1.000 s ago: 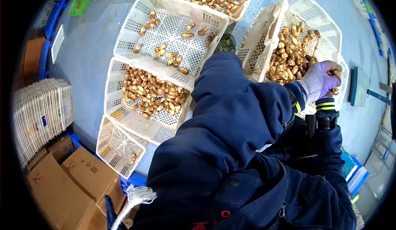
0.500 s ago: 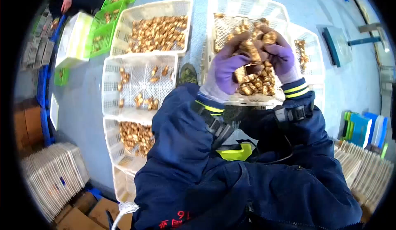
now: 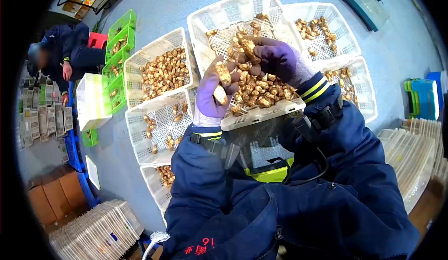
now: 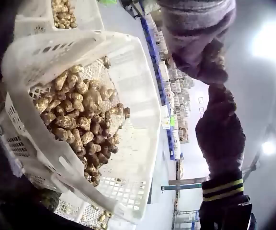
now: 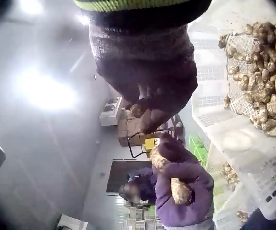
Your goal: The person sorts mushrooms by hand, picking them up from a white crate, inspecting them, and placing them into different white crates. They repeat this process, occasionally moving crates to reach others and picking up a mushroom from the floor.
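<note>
Large white crate [image 3: 261, 115] between twelve and one o'clock, pile of mottled brown pieces [image 3: 263, 92] inside. Green crates [image 3: 124, 90] at ten o'clock. Right hand [image 3: 282, 62], gloved, toward one o'clock over crate, pinching one long piece [image 3: 250, 51]. Left hand [image 3: 210, 90], gloved, between eleven and twelve o'clock, fingers curled round two pale-brown pieces [image 3: 223, 74].

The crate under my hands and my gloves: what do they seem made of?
The crate looks like white moulded plastic, slightly glossy, with a smooth rim and regular mesh openings. The gloves seem knitted fabric, greyish at the cuffs, with a smoother purple coating, perhaps rubber.
</note>
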### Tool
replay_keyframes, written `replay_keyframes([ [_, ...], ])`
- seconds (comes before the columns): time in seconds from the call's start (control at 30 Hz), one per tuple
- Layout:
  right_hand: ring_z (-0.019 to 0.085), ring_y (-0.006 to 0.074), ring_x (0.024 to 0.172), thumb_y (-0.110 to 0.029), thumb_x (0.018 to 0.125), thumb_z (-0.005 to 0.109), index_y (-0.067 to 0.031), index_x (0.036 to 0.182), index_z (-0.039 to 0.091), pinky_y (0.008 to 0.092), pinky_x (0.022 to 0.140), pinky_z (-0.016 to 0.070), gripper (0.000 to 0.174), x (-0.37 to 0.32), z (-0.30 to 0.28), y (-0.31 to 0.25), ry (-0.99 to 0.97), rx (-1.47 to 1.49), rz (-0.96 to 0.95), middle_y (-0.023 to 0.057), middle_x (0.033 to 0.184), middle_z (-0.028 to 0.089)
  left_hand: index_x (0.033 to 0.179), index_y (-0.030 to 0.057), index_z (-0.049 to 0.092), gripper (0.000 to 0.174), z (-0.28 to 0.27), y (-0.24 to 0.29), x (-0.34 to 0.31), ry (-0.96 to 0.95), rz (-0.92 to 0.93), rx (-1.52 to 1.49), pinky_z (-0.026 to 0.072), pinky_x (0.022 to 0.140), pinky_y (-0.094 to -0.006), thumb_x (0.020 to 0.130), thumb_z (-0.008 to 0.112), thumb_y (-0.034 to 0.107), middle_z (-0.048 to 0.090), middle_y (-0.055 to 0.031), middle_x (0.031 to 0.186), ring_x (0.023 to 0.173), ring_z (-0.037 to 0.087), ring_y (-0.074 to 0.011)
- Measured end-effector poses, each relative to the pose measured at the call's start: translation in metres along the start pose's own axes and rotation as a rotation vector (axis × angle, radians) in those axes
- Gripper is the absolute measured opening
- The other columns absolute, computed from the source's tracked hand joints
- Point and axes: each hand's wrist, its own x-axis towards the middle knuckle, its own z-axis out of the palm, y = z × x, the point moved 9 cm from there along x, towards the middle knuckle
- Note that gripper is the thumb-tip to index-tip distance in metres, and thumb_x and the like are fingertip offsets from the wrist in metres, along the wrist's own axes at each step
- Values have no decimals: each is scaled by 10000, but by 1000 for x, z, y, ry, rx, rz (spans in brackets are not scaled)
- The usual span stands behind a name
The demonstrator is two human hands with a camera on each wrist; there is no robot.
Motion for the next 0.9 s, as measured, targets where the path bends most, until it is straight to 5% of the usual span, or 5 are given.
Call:
replay_keyframes([
  [0.13,643,171,878,-114,862,647,51,1259,506,270,736,559,453,-2,-10,5,-47,-45,8,145,1124,618,1253,-22,473,355,-47,-2,3,270,45,-71,566,845,-305,973,489,196,561,-206,1206,1073,606,-269],
  [0.33,615,145,890,-93,855,592,-18,1250,543,279,773,507,406,-5,1,-14,52,-471,-165,74,1013,648,1210,-45,533,279,-60,57,-2,218,415,1298,538,780,-261,937,514,10,603,-165,1074,928,617,-191],
  [0.43,646,214,915,-14,807,594,-55,1180,594,321,787,520,375,-11,9,-21,121,-728,-319,132,984,656,1182,-36,568,469,-22,-4,14,208,-117,238,491,568,-227,965,502,375,636,-136,920,712,617,-143],
  [0.57,626,309,931,72,726,577,-118,1260,545,372,832,515,568,-22,37,-31,33,-1183,-546,158,998,630,1232,8,556,516,11,-13,2,200,-278,459,378,473,-193,947,488,433,609,-29,781,585,522,-71],
  [0.9,570,162,1039,-50,839,522,-32,1347,469,273,931,444,511,0,-53,10,226,-570,-18,97,1154,605,1337,-62,447,484,2,0,4,236,-108,554,398,499,-207,914,511,166,589,-56,794,577,496,-83],
])
